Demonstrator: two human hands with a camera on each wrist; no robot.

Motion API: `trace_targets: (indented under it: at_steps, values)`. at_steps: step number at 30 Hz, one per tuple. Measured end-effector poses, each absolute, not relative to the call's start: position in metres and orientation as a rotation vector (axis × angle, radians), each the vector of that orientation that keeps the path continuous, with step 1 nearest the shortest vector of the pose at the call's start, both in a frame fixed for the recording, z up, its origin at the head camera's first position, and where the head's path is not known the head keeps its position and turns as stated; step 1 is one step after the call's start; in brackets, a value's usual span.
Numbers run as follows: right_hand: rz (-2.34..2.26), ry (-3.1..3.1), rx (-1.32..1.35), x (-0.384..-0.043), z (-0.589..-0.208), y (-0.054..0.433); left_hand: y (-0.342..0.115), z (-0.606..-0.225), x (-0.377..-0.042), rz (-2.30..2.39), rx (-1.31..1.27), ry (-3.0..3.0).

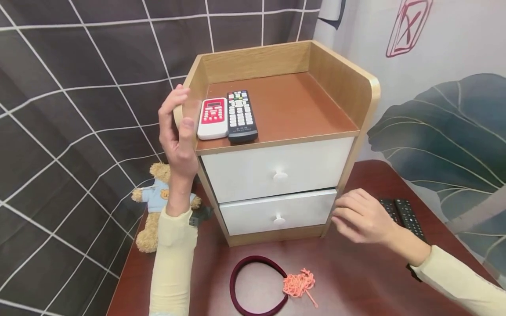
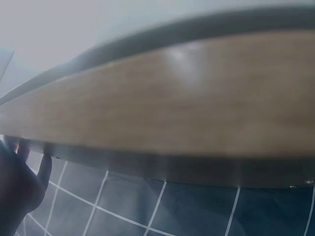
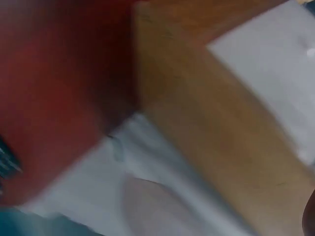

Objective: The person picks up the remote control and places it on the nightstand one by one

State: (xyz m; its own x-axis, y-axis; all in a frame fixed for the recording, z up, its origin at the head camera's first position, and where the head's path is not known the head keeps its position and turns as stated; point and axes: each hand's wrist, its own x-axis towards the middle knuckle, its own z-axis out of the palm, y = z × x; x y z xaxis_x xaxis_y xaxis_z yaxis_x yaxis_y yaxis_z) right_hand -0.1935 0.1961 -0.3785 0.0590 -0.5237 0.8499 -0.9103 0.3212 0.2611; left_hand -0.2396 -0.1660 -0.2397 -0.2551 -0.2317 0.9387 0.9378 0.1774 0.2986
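A small wooden cabinet (image 1: pixel 280 239) with two white drawers (image 1: pixel 253 173) stands on the dark red table. At its upper left side panel is my left hand (image 1: pixel 179 140), thumb by the rounded front edge and fingers along the outside. The left wrist view shows that panel (image 2: pixel 197 98) close up, with fingertips at its edge. My right hand (image 1: pixel 361 217) hovers beside the cabinet's lower right corner, fingers loosely bent and holding nothing. On the cabinet's top lie a white-and-red remote control (image 1: pixel 213 118) and a black remote control (image 1: pixel 241 116), side by side.
A teddy bear (image 1: pixel 158 197) in a blue top lies left of the cabinet, partly behind my left arm. In front are a dark red headband (image 1: pixel 234 281) and tangled orange cord (image 1: pixel 298 284). More black remotes (image 1: pixel 409 217) lie at the right, near a patterned curtain (image 1: pixel 446 118).
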Motion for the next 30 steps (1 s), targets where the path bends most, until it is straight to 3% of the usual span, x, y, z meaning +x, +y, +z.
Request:
trace_targets:
  at_steps: [16, 23, 30]
  values:
    - [0.457, -2.306, 0.616, -0.232, -0.468, 0.32, -0.171, -0.243, -0.248, -1.316, -0.774, -1.352]
    - [0.489, -2.708, 0.162, -0.23, -0.494, 0.348, -0.169, -0.24, -0.249, -1.325, -0.784, -1.345]
    - [0.441, -2.916, -0.028, -0.232, -0.509, 0.362, -0.169, -0.242, -0.247, -1.317, -0.766, -1.353]
